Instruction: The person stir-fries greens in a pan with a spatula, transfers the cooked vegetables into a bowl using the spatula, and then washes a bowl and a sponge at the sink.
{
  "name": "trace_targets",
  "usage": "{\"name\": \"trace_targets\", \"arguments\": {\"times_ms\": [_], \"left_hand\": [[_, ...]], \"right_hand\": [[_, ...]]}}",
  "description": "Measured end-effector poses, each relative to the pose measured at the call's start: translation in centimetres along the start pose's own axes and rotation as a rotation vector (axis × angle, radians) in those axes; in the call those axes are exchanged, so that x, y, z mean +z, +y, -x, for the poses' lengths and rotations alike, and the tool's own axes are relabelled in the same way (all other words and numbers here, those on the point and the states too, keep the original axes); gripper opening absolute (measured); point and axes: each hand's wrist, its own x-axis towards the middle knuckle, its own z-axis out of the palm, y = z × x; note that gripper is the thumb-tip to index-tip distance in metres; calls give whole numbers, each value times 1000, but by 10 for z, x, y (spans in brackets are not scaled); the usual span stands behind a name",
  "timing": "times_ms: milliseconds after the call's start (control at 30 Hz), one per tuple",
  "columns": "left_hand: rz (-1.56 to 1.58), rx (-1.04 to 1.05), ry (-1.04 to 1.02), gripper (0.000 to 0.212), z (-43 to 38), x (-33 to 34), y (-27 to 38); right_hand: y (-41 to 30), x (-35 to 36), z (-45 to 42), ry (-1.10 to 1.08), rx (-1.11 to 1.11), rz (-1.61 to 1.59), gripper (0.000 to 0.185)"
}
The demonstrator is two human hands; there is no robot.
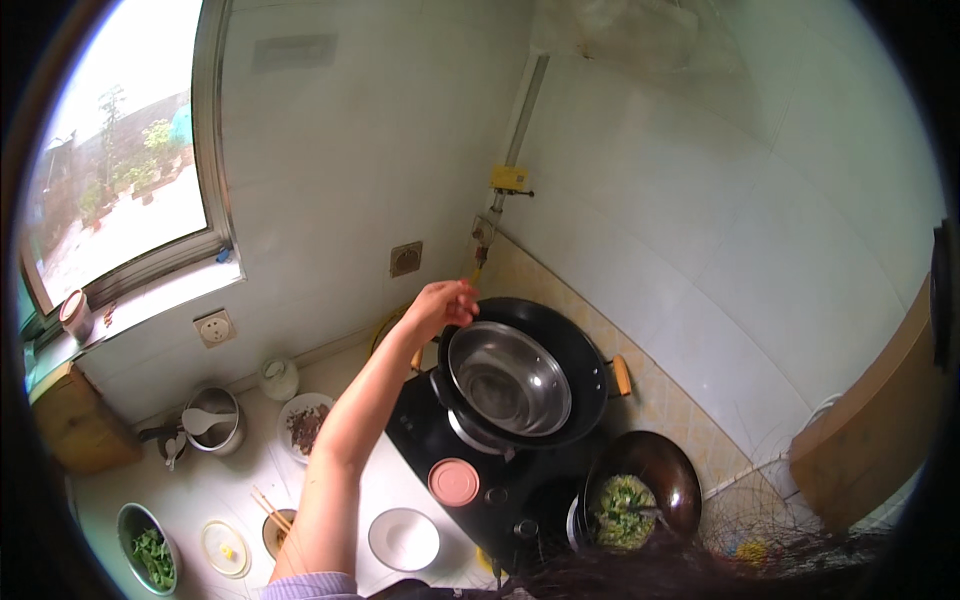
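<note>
My left hand [444, 306] reaches out at arm's length, its fingers curled, at the far left rim of a black wok [581, 352]. Whether the fingers touch the rim or pinch something small cannot be told. Inside the wok sits a shiny stainless steel basin [510, 379]. Nearer to me, a brown wok [679, 480] on the other burner holds chopped green and pale yellow food [622, 510]. What seems to be a spatula lies in this food, partly covered by hair at the picture's bottom. My right hand is out of view.
A pink lid [453, 481] lies on the black gas stove [420, 427]. On the white counter stand a white bowl [403, 540], a plate of dark meat [304, 427], a steel pot [225, 439] and a bowl of leafy greens [154, 559]. Chopsticks [271, 508] rest in another bowl under my forearm.
</note>
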Motion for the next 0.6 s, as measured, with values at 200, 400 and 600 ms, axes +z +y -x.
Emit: {"name": "trace_targets", "arguments": {"times_ms": [200, 400, 600], "left_hand": [[275, -154, 416, 36, -145, -19, -39], [434, -369, 688, 38, -230, -49, -82], [533, -460, 562, 33, -271, -59, -100]], "right_hand": [[11, 7, 12, 31, -180, -169, 52], [15, -6, 10, -37, -115, -248, 59], [15, -5, 14, -15, -66, -188, 53]]}}
